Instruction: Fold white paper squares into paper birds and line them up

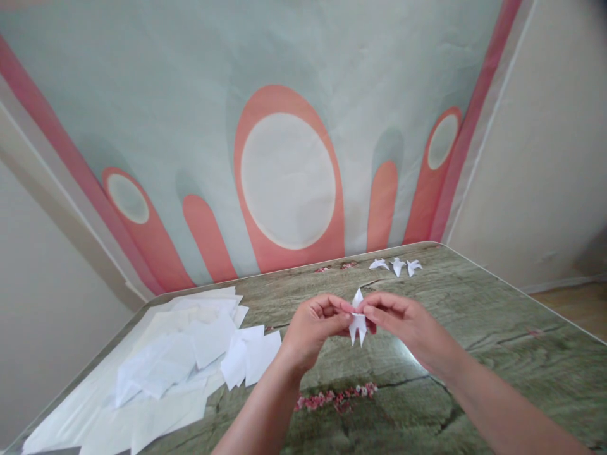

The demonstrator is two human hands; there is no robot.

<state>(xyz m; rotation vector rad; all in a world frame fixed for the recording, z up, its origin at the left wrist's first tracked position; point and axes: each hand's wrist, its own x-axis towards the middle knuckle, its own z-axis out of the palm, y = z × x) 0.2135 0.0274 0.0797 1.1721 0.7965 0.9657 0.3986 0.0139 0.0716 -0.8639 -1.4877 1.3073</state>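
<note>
Between my two hands, above the table, is a small folded white paper piece (358, 323) with one point upward and two narrow points downward. My left hand (315, 328) pinches its left side between thumb and fingers. On the other side, my right hand (403, 319) grips it with thumb and forefinger near the middle. The fingertips hide part of the folds. Farther back on the table lie three folded paper cranes, a left one (379, 264), a middle one (397, 266) and a right one (413, 268).
A wood-patterned table (497, 354) with printed pink flowers spreads below my hands. Large white sheets (85, 398) cover its left side, with smaller paper squares (251, 355) near my left forearm. A painted backdrop (289, 57) stands behind the far edge.
</note>
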